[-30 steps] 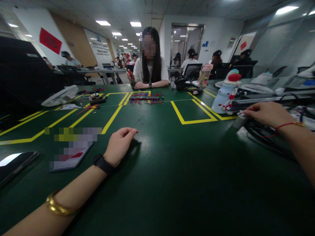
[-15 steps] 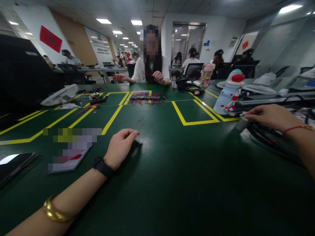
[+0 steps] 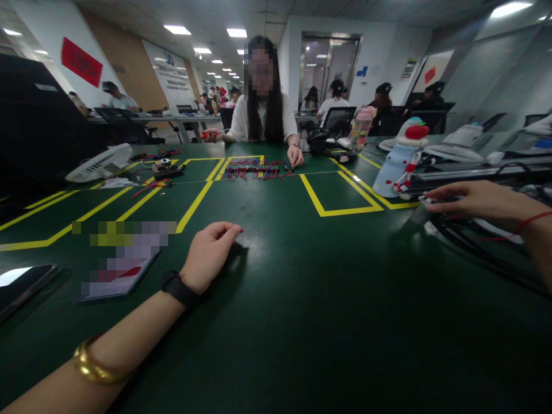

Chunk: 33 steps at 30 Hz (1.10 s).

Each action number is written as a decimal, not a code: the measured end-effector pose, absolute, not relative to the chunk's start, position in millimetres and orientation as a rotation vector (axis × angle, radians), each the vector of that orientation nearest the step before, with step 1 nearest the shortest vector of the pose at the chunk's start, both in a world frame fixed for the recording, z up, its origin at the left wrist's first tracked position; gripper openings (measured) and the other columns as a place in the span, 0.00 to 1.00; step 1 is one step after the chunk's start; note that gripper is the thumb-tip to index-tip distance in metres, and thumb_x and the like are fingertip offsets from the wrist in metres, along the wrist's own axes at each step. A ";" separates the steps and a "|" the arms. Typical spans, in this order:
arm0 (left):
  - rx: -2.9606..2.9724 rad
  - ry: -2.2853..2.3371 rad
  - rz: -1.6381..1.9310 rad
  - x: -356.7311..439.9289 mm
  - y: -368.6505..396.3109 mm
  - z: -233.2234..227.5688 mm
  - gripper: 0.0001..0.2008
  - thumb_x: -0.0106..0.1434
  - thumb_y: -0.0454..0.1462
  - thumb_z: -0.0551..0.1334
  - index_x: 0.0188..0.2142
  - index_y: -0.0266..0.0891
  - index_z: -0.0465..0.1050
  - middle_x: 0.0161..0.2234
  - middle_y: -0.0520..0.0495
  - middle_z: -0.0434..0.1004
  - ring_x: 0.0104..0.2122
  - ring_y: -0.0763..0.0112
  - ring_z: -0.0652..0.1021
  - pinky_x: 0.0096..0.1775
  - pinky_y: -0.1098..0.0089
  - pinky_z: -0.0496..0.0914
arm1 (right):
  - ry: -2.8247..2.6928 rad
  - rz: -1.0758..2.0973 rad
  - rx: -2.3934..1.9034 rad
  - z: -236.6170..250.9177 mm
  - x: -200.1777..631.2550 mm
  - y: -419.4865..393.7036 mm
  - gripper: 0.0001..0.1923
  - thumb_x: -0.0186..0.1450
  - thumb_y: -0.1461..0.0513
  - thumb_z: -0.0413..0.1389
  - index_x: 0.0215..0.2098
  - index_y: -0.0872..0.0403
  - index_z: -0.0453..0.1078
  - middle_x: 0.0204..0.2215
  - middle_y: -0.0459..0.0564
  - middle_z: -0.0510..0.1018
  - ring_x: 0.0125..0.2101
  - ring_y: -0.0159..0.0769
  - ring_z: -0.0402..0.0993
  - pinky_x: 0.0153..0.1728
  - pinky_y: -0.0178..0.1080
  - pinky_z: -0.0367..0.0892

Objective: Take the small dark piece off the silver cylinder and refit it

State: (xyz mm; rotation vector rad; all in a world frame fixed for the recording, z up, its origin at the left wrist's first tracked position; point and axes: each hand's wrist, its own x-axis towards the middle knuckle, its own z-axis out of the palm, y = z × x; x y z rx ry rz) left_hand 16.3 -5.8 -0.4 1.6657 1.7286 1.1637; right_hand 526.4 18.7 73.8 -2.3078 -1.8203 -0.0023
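Grey cylinder (image 3: 418, 215) slanted, long axis up and rightward, right hand (image 3: 476, 201) pinched its top, left hand (image 3: 209, 253) lay curled, pressed together

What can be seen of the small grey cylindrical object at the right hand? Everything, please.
The small grey cylindrical object is squat, with a paler piece at its top; metal or plastic, I can't tell. It appears slightly tilted in this wide view. It is at the green tabletop, beside looped black cables. The bare right hand has its fingertips at the top; the exact grip is unclear. Finer detail is blurred.
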 end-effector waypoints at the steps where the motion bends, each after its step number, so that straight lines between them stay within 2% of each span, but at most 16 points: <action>1: 1.666 1.736 1.157 16.2 -5.6 -0.6 0.15 0.55 0.49 0.59 0.31 0.42 0.76 0.26 0.52 0.73 0.27 0.69 0.71 0.29 0.71 0.60 | -1.824 0.059 -2.302 72.3 526.6 19.4 0.24 0.51 0.52 0.61 0.43 0.56 0.73 0.35 0.54 0.77 0.31 0.33 0.69 0.33 0.35 0.60; 3: 1.674 1.743 1.144 16.1 -5.0 -1.0 0.16 0.56 0.49 0.58 0.32 0.42 0.76 0.27 0.51 0.73 0.28 0.69 0.71 0.29 0.71 0.61 | -1.833 0.116 -2.306 69.9 522.2 21.9 0.26 0.51 0.51 0.61 0.44 0.58 0.72 0.37 0.56 0.76 0.34 0.36 0.69 0.36 0.37 0.60; 5: 1.699 1.746 1.128 15.8 -4.2 -1.5 0.16 0.56 0.50 0.57 0.33 0.42 0.76 0.27 0.51 0.73 0.28 0.69 0.72 0.30 0.71 0.61 | -1.810 -0.074 -2.208 68.3 506.8 22.9 0.23 0.53 0.53 0.59 0.42 0.58 0.73 0.35 0.55 0.76 0.34 0.36 0.70 0.37 0.38 0.60; 7: 1.730 1.755 1.115 15.6 -3.5 -1.9 0.16 0.57 0.50 0.57 0.33 0.41 0.75 0.27 0.51 0.73 0.29 0.69 0.72 0.30 0.71 0.61 | -1.807 -0.186 -1.964 67.2 476.2 18.3 0.20 0.57 0.54 0.57 0.44 0.56 0.72 0.36 0.54 0.76 0.33 0.34 0.71 0.36 0.37 0.62; 10: 1.759 1.766 1.107 16.0 -3.6 -1.7 0.17 0.57 0.50 0.56 0.33 0.41 0.75 0.27 0.51 0.74 0.28 0.68 0.72 0.30 0.70 0.62 | -1.823 -0.187 -1.476 62.4 405.2 -3.0 0.19 0.60 0.56 0.54 0.47 0.56 0.70 0.43 0.53 0.74 0.38 0.32 0.71 0.40 0.36 0.65; 13: 1.775 1.782 1.084 16.7 -4.5 -0.8 0.17 0.57 0.50 0.56 0.33 0.41 0.76 0.28 0.51 0.74 0.27 0.69 0.72 0.29 0.70 0.61 | -2.002 0.010 -1.109 50.5 329.3 -33.3 0.17 0.62 0.60 0.53 0.49 0.54 0.67 0.46 0.51 0.72 0.45 0.31 0.68 0.46 0.37 0.65; 16: 1.785 1.795 1.081 16.9 -4.5 -0.2 0.17 0.56 0.49 0.56 0.33 0.41 0.76 0.28 0.50 0.75 0.26 0.69 0.72 0.28 0.70 0.62 | -2.207 0.301 -0.888 34.0 280.3 -55.8 0.17 0.63 0.62 0.51 0.51 0.52 0.66 0.46 0.50 0.71 0.46 0.30 0.67 0.49 0.37 0.64; 20: 1.830 1.724 1.074 20.6 -6.7 4.4 0.17 0.58 0.49 0.56 0.35 0.40 0.75 0.30 0.49 0.75 0.29 0.68 0.73 0.31 0.69 0.64 | -2.242 0.538 -0.856 15.4 265.1 -63.8 0.19 0.63 0.63 0.51 0.53 0.50 0.63 0.48 0.49 0.69 0.48 0.29 0.65 0.50 0.37 0.64; 23: 1.997 1.496 1.100 33.2 -17.4 16.3 0.15 0.62 0.46 0.54 0.39 0.42 0.75 0.39 0.47 0.75 0.37 0.67 0.73 0.40 0.67 0.65 | -2.143 0.713 -0.944 6.5 268.5 -61.3 0.29 0.60 0.61 0.56 0.57 0.50 0.55 0.48 0.49 0.69 0.46 0.30 0.67 0.49 0.38 0.65; 25: 2.128 1.298 1.056 46.5 -29.0 27.0 0.14 0.63 0.44 0.54 0.42 0.45 0.74 0.43 0.48 0.73 0.42 0.67 0.72 0.44 0.66 0.65 | -2.081 0.842 -0.980 2.7 269.4 -59.6 0.31 0.58 0.61 0.58 0.57 0.51 0.52 0.46 0.49 0.70 0.44 0.29 0.69 0.47 0.37 0.66; 27: 2.206 1.143 0.962 60.6 -41.0 36.4 0.12 0.62 0.43 0.56 0.42 0.47 0.75 0.43 0.49 0.71 0.44 0.68 0.71 0.46 0.66 0.65 | -2.049 0.912 -0.976 0.8 268.3 -58.7 0.28 0.58 0.61 0.58 0.54 0.52 0.54 0.45 0.49 0.71 0.43 0.29 0.69 0.47 0.37 0.67; 29: 2.239 1.087 0.908 71.9 -49.7 42.4 0.09 0.62 0.42 0.58 0.37 0.46 0.76 0.42 0.50 0.71 0.42 0.69 0.72 0.45 0.67 0.65 | -2.042 0.921 -0.963 0.5 266.6 -58.8 0.25 0.58 0.61 0.58 0.52 0.52 0.56 0.43 0.48 0.72 0.43 0.28 0.70 0.46 0.36 0.67; 33: 2.167 1.154 0.973 77.9 -52.7 45.1 0.09 0.61 0.41 0.58 0.34 0.43 0.76 0.37 0.50 0.72 0.38 0.71 0.72 0.40 0.69 0.66 | -2.084 0.785 -0.998 2.9 266.8 -59.9 0.23 0.58 0.61 0.57 0.51 0.52 0.58 0.43 0.49 0.72 0.41 0.29 0.69 0.44 0.36 0.66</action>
